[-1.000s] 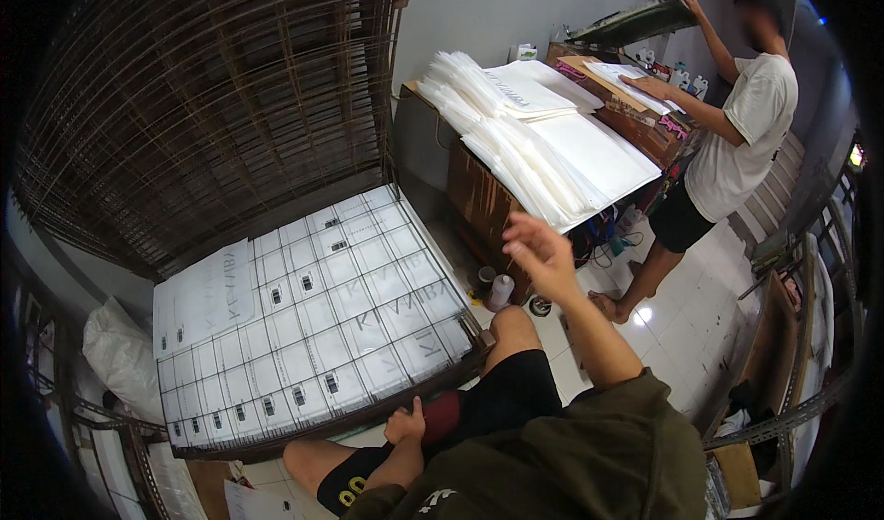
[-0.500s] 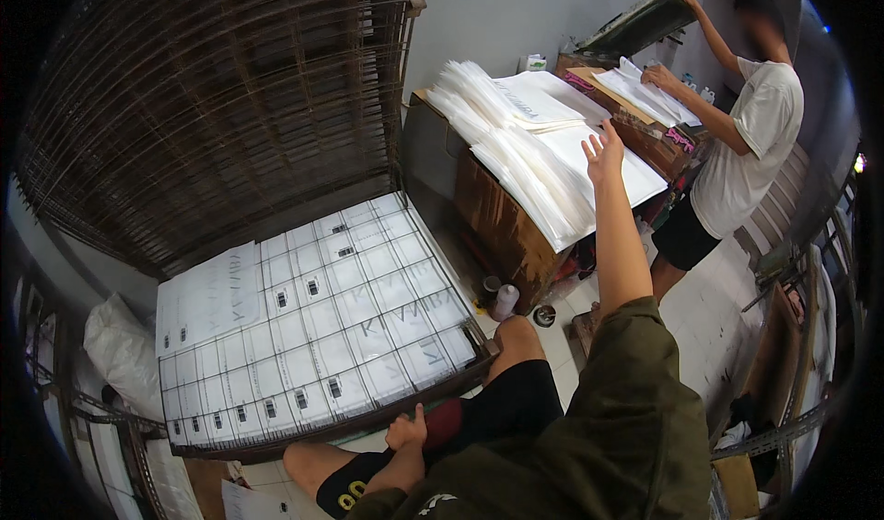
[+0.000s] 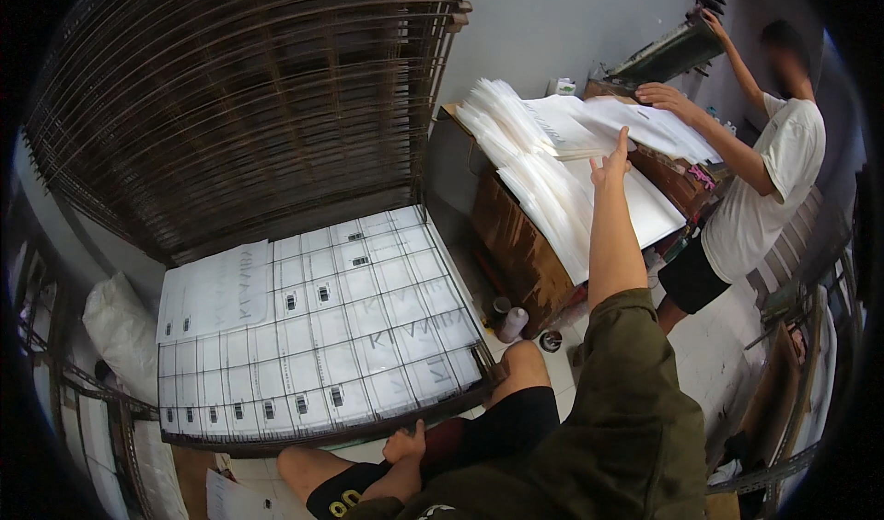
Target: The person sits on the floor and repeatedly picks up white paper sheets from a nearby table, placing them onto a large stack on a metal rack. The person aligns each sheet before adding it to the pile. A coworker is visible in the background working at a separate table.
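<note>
My right hand (image 3: 610, 163) reaches out over the table at the right, fingers apart, beside a white sheet-like bag (image 3: 649, 124). A co-worker's hand (image 3: 670, 101) carries that bag over the pile. Whether my fingertips touch it, I cannot tell. Below my hand lies a fanned stack of white bags (image 3: 543, 189), some with dark print. My left hand (image 3: 405, 442) rests low by my lap, fingers curled and thumb up, with nothing visible in it. In front of it is a wire drying rack (image 3: 313, 336) covered with printed white bags.
Raised rack shelves (image 3: 249, 106) stand tilted at the back left. The co-worker (image 3: 769, 189) holds up a hinged printing frame (image 3: 677, 55) at the far right. A bottle (image 3: 514, 324) and a small tin (image 3: 551, 340) stand on the floor by the wooden table (image 3: 516, 253).
The co-worker's hand has lifted the white bag off the printing board and brought it left over the stack, to my right hand. My right hand has turned slightly; my left hand stays low.
</note>
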Motion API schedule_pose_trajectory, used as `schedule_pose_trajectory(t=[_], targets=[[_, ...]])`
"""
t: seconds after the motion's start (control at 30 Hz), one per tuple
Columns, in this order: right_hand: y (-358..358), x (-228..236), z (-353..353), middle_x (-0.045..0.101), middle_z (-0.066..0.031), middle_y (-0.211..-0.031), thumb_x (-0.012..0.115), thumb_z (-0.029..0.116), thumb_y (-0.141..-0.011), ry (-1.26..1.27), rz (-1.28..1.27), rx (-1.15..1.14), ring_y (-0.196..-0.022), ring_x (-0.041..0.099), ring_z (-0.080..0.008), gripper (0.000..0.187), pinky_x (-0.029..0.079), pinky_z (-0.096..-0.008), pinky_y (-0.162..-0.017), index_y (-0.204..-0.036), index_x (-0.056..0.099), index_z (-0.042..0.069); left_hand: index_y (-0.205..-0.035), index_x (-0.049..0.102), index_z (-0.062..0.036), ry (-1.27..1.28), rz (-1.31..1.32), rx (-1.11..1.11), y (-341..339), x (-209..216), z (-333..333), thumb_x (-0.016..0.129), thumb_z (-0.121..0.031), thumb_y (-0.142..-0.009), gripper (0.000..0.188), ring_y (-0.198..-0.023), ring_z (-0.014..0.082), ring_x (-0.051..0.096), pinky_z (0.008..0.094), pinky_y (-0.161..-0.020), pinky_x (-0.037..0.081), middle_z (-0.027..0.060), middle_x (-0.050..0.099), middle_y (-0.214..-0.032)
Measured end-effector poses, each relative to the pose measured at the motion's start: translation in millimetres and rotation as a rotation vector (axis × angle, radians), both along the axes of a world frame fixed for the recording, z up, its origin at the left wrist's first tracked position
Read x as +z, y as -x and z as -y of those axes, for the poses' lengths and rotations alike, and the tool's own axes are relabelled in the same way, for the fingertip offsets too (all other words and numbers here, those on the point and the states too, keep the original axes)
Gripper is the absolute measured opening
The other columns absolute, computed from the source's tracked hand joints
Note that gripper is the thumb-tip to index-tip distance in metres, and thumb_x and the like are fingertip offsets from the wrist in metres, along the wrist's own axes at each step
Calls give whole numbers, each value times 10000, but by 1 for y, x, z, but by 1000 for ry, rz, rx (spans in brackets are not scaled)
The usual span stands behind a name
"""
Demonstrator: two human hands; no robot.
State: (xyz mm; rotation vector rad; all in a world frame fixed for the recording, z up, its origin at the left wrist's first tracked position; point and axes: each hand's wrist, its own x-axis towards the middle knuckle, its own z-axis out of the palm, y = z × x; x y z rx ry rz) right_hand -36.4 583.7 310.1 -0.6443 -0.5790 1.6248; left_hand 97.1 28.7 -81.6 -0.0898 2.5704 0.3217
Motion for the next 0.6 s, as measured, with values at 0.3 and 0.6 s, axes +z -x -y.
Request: schedule_pose_trajectory(t=[0.3, 0.6], targets=[[74, -27, -80, 559, -91, -860, 642, 111, -762, -219, 88, -204, -719, 563, -228, 306, 490, -387, -583, -995, 450, 65, -961, 714, -103, -58, -5, 26, 0, 2, 10, 379, -741, -790, 740, -894, 327, 659, 414, -757, 514, 187, 679, -933], [51, 154, 111, 546, -135, -1116, 605, -8, -776, -985, 203, 225, -972, 556, -210, 616, 453, -325, -812, -1323, 324, 23, -994, 689, -92, -166, 28, 94, -8, 9, 14, 351, -742, -803, 757, -977, 287, 631, 405, -823, 477, 136, 671, -999]])
